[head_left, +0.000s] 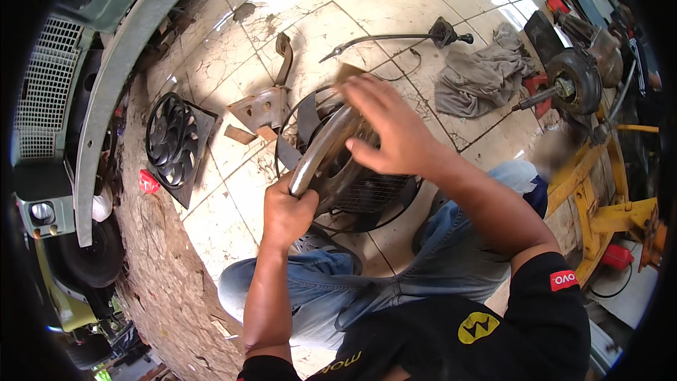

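The left hand [289, 208] grips the near end of a curved, brownish-grey metal ring [323, 152], thumb and fingers closed round it. The right hand [386, 125] lies over the ring's far side, thumb well apart from its fingers; 1 flat, tan sheet [348, 70] shows at the fingertips, though whether it is pinched cannot be told. Left of the left fingers sits a black, multi-bladed fan [169, 142]; right of the right fingers, a crumpled grey cloth [479, 74].

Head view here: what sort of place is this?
Probably a vehicle repair workshop: a pale vehicle grille shows at left, a loose black fan lies on the floor, and a yellow metal frame stands at right.
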A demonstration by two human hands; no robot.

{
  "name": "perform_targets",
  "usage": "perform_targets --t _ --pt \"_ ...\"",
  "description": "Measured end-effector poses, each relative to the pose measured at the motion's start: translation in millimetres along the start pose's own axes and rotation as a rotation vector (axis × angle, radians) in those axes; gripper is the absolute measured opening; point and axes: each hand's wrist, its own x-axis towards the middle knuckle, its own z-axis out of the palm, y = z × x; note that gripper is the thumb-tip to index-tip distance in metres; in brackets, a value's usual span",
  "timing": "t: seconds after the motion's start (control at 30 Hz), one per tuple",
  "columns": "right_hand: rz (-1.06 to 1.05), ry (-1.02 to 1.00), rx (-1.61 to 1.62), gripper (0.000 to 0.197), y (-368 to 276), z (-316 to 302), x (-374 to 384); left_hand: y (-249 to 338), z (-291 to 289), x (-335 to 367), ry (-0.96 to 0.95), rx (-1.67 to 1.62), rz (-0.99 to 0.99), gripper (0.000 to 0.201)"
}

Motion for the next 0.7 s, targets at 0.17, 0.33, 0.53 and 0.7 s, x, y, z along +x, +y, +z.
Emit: perform_targets --t 0.17,0.33,0.53,0.7 --pt "-0.130 -0.036 0.015 0.072 -29 -6 -8 4 18 5 0.018 -0.156 0.130 0.038" --pt "0.337 0.238 0.451 0.030 3 -1 17 19 6 4 -0.015 0.021 0.010 0.041" --pt "-0.069 0.114 0.018 0.050 -41 15 3 10 2 5 -0.046 -0.017 0.120 0.031" --pt "0.198 0.203 0.153 0.059 2 13 9 12 3 3 -0.018 0.046 0.070 0.032"
